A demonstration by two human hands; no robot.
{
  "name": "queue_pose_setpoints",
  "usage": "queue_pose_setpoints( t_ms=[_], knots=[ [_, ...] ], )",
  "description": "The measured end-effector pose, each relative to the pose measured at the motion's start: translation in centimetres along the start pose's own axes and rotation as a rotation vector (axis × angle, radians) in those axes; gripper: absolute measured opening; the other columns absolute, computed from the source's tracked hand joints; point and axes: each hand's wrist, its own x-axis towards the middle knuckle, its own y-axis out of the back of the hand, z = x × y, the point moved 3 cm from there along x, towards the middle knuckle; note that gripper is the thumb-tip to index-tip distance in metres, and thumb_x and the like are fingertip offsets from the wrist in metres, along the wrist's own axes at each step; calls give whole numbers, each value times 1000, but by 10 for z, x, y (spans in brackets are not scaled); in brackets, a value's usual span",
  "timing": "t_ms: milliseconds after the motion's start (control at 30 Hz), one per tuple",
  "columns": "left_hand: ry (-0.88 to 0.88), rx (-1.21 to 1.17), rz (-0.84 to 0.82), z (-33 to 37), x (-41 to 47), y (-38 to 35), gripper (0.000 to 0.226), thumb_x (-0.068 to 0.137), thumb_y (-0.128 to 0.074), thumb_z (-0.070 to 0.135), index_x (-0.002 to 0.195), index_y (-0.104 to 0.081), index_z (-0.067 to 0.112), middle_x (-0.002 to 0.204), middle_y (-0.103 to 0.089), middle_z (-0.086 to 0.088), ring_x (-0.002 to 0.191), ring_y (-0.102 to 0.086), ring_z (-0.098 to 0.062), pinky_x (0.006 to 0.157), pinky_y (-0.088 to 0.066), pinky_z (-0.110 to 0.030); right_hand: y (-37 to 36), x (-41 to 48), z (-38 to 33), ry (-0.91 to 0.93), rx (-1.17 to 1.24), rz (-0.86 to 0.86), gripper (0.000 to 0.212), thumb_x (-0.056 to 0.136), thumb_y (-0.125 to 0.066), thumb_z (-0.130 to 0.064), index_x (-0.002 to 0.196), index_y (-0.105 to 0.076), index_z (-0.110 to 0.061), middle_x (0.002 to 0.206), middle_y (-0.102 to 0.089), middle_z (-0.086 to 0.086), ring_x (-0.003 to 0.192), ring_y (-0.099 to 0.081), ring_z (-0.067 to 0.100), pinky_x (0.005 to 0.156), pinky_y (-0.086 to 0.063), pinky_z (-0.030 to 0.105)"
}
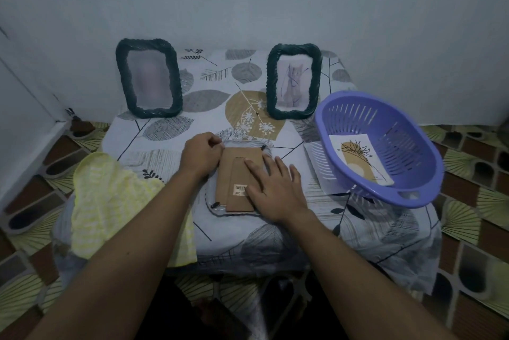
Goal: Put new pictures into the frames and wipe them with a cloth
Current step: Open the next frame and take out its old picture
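A picture frame lies face down in the middle of the table, its brown cardboard back and stand showing. My left hand pinches at the frame's upper left corner, fingers curled by a small clip. Flat on the back's right side presses my right hand, fingers spread. Two dark woven frames stand upright at the back: a left one with a blurred picture and a right one with a cat drawing. A new picture lies in the purple basket. The yellow cloth lies at the table's left edge.
The small table carries a leaf-patterned cover and stands against a pale wall. White sheets lie under the basket's left side. Patterned floor tiles surround the table. The basket overhangs the table's right edge.
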Motion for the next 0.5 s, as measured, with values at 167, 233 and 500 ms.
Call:
queue_pose_setpoints(
  t_ms=[167,233,500],
  knots=[
    [66,-16,22,-2,9,-2,8,85,-73,30,87,-73,23,96,-74,-1,92,-65,-18,84,-50,-28,-1,2,1,2,-1,-2,69,87,-23,-60,154,-14,-47,167,-7,1,152,-3,25,120,3,53],
    [121,-23,50,-1,11,-2,13,82,-74,32,73,-68,27,88,-73,3,91,-66,-20,84,-53,-31,-1,1,1,2,-1,2,68,87,-23,-60,154,-15,-47,167,-7,1,152,-3,25,120,3,53],
    [118,-96,51,3,3,0,11,91,-67,27,88,-75,19,95,-73,-2,98,-66,-22,87,-48,-30,0,0,0,0,3,7,66,90,-25,-59,154,-16,-46,166,-9,1,152,-3,25,120,3,53]
  ],
)
